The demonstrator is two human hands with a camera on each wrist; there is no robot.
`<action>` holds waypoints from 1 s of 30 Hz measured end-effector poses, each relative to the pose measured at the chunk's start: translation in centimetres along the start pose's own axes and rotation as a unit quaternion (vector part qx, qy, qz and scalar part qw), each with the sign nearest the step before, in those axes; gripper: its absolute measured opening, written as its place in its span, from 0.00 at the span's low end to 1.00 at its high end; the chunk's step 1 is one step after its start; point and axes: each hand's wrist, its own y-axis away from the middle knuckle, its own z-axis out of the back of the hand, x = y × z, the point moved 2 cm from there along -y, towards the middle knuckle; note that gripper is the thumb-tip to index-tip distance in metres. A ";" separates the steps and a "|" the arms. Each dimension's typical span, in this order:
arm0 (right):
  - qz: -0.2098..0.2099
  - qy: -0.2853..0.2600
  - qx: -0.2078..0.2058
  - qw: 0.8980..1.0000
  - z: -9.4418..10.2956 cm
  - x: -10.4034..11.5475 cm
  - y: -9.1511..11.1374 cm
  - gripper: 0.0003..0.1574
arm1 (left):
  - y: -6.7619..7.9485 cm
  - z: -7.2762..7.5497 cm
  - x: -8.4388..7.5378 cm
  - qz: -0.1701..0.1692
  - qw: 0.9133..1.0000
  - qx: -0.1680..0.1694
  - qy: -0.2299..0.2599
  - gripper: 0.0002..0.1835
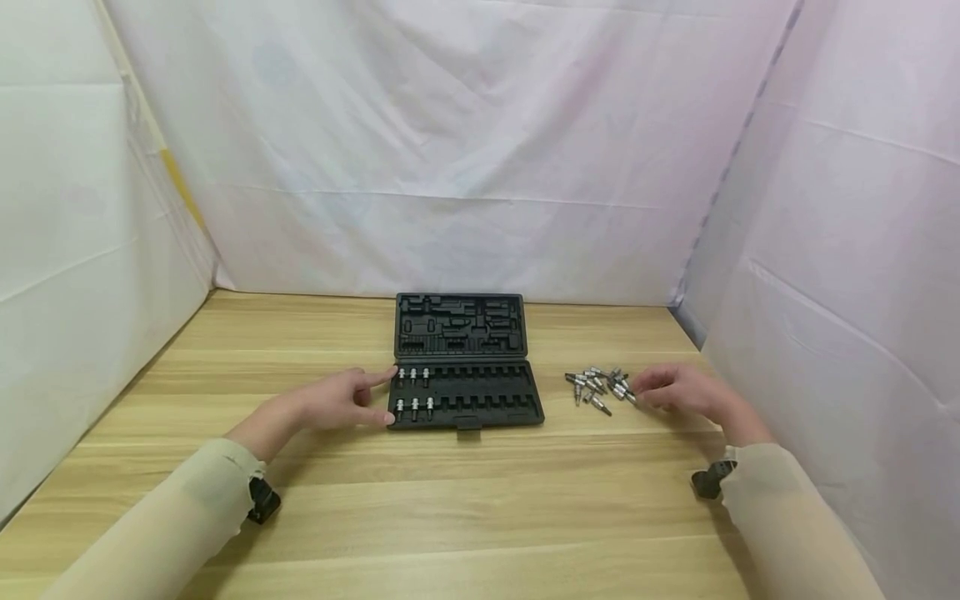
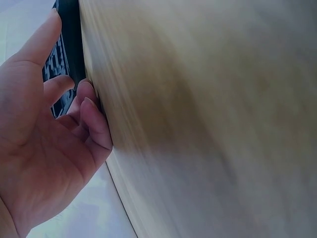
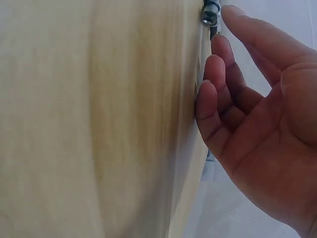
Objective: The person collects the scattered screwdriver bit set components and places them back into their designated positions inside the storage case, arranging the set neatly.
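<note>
An open black bit socket case [image 1: 480, 427] lies on the table, with several silver bit sockets [image 1: 415, 405] in its left slots, in two rows. At its left edge, my left hand [image 1: 337, 402] touches the case with outstretched thumb and index finger. The left wrist view shows the other fingers of that hand [image 2: 54, 129] bent near the tabletop. Right of the case is a loose pile of bit sockets [image 1: 596, 385]. My right hand [image 1: 682, 390] is at the pile's right side, fingers loosely bent. In the right wrist view one bit socket [image 3: 210, 15] appears by the thumb tip; no grip on it shows.
The case's lid [image 1: 459, 325] is laid back, with moulded recesses facing up. White cloth [image 1: 450, 167] hangs behind the wooden table [image 1: 450, 517] and along both sides. A black wrist device [image 1: 262, 500] is on each arm.
</note>
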 end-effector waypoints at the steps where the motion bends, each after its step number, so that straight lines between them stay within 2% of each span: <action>1: 0.002 0.005 0.000 1.000 -0.1 0.0 0.0 0.20 | 0.0 0.0 0.0 0.000 1.000 0.000 0.000 0.53; 11: 0.008 0.036 0.008 0.999 -0.3 -0.2 0.3 0.18 | 0.0 -0.2 0.0 0.002 1.000 0.000 -0.002 0.53; 18: -0.004 0.057 0.002 0.998 -0.2 -0.3 0.6 0.14 | -0.1 -0.1 0.2 0.004 1.000 -0.002 -0.003 0.53; 25: 0.007 0.046 0.006 0.999 -0.3 -0.4 0.6 0.12 | -0.2 0.0 0.2 0.001 1.000 -0.006 -0.007 0.52; 30: 0.002 0.032 -0.002 0.999 -0.2 -0.4 0.7 0.17 | -0.1 0.0 0.1 0.006 1.000 -0.002 -0.002 0.53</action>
